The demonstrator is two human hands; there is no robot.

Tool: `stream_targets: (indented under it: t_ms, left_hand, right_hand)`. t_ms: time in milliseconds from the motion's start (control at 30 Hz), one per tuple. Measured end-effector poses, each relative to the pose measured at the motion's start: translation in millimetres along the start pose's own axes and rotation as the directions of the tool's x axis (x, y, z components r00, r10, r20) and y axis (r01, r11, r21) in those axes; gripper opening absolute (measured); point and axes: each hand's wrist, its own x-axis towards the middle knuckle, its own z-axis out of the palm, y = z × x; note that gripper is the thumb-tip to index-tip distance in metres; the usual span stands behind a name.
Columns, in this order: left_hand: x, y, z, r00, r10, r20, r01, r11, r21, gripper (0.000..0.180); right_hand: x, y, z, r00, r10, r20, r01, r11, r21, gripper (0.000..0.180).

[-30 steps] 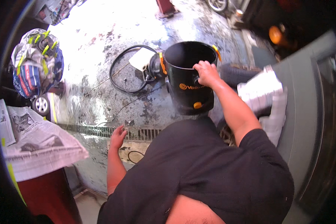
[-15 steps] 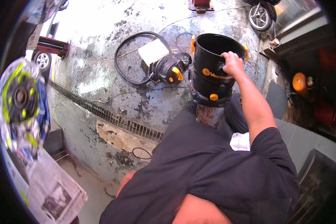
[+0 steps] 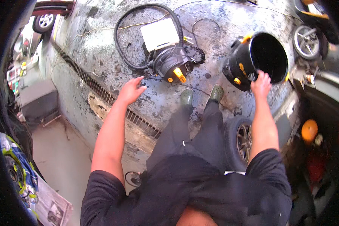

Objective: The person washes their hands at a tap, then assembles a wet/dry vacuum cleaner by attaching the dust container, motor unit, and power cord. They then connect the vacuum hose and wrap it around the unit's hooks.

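Note:
My right hand [image 3: 261,86] is closed on the near rim of a black vacuum cleaner drum [image 3: 239,62] with yellow latches. The drum is tilted, its dark open mouth leaning to the right. My left hand [image 3: 131,91] hangs in the air with its fingers apart, holding nothing. Beyond it on the floor sits the black vacuum motor head [image 3: 173,64] with a yellow handle and a bundled cord. A black hose [image 3: 119,49] loops around behind it, and a flat white square piece [image 3: 160,34] lies against it.
A car wheel with tyre [image 3: 237,141] is beside my right leg. A metal drain grate [image 3: 101,91] crosses the floor on the left. Thin cords lie about. A motorcycle wheel [image 3: 307,42] stands at the far right, and a dark grey box [image 3: 39,101] at the left.
The drum has moved right and gone from upright to tilted, my right hand still on its rim. My left hand has come into view, reaching forward. My view has shifted, showing my feet.

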Motion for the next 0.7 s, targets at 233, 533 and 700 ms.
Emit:
stream_targets:
  t_ms: [233,533,700]
  left_hand:
    - [136,-17,115,0.993,-0.11,0.054,0.102,0.986,0.133,0.067]
    - [255,-51,251,0.864,-0.46,-0.206,0.47,0.883,0.0,0.077]
    - [219,-15,272,0.917,-0.36,-0.171,0.392,0.891,0.228,0.032]
  right_hand:
    - [-42,18,123,0.998,0.014,0.056,-0.023,0.986,0.164,0.073]
    - [-104,-45,122,0.929,-0.34,0.148,0.239,0.854,0.463,0.076]
    - [-124,-116,172,0.752,-0.454,0.478,0.03,0.748,0.663,0.068]
